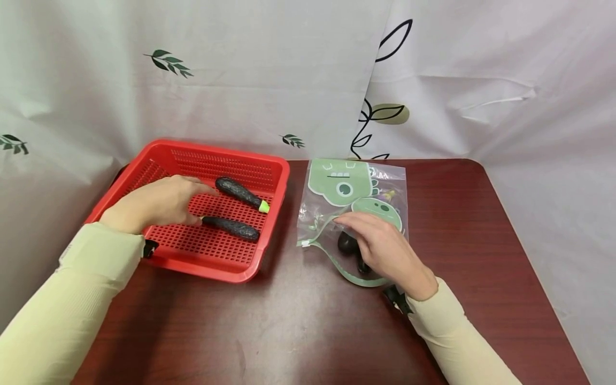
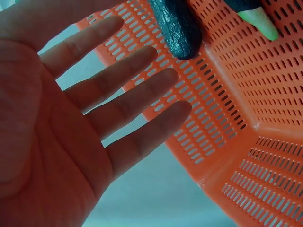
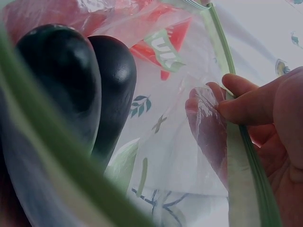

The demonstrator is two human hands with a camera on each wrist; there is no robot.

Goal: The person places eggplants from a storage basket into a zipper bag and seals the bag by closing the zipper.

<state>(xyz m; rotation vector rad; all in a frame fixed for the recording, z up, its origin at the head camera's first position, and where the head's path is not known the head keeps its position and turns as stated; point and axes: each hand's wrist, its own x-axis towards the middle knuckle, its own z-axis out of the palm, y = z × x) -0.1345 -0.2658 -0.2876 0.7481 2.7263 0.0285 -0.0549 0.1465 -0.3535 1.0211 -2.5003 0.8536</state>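
My left hand [image 1: 161, 202] hovers over the red plastic basket [image 1: 253, 270], fingers extended and apart in the left wrist view. Near its thumb tip lies a long, dark, rough-skinned toy vegetable [image 1: 233, 228] on the basket floor. Just beyond the fingertips is a second dark one [image 1: 236, 190] with a bright green end. On the right, my right hand [image 1: 382, 243] pinches the green zip edge of a clear zip bag [image 1: 332, 227] between thumb and fingers, its mouth gaping. Inside the bag, two smooth, dark, rounded vegetables [image 3: 59, 80] lie side by side.
A dark reddish-brown table [image 1: 284, 326] carries the basket at left and the bag right of centre. White curtains [image 1: 231, 80] with leaf prints stand right behind the table and along its sides. Green cartoon figures [image 1: 329, 182] decorate the bag; its white slider [image 1: 306, 243] sits at the left corner.
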